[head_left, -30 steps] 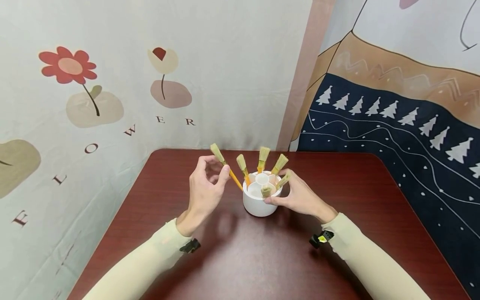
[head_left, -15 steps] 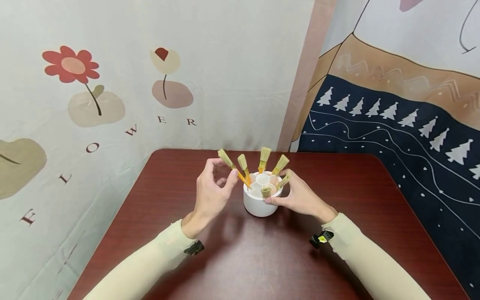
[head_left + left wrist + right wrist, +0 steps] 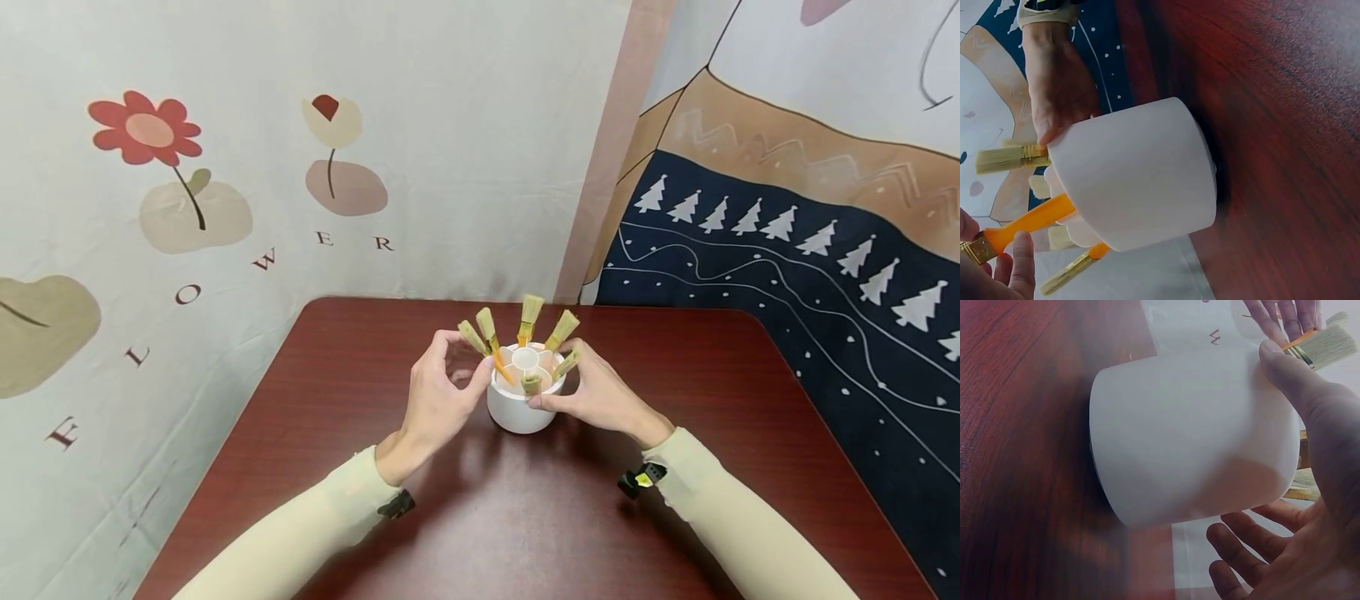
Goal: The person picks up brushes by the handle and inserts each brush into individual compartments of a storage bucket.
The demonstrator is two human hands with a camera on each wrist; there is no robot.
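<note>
A round white holder (image 3: 519, 414) with inner compartments stands upright on the table. Several bristle brushes with orange handles lean outward from it, among them one brush (image 3: 531, 312) at the back. My left hand (image 3: 442, 400) pinches another brush (image 3: 1041, 215) near its metal collar, and that brush's handle end is inside the holder at its left side. With thumb and fingers curved about the right side, my right hand (image 3: 603, 396) grips the holder. In the right wrist view the thumb (image 3: 1282, 365) presses near the rim beside a brush (image 3: 1329, 347).
The dark red wooden table (image 3: 517, 517) extends around the holder. Behind it hangs a pale printed cloth (image 3: 465, 150) with flowers and letters. A navy cloth (image 3: 720, 258) with white trees hangs at the right.
My left hand has moved right with its brush, whose handle has gone from beside the holder's rim to inside it. The right hand and the holder have stayed put.
</note>
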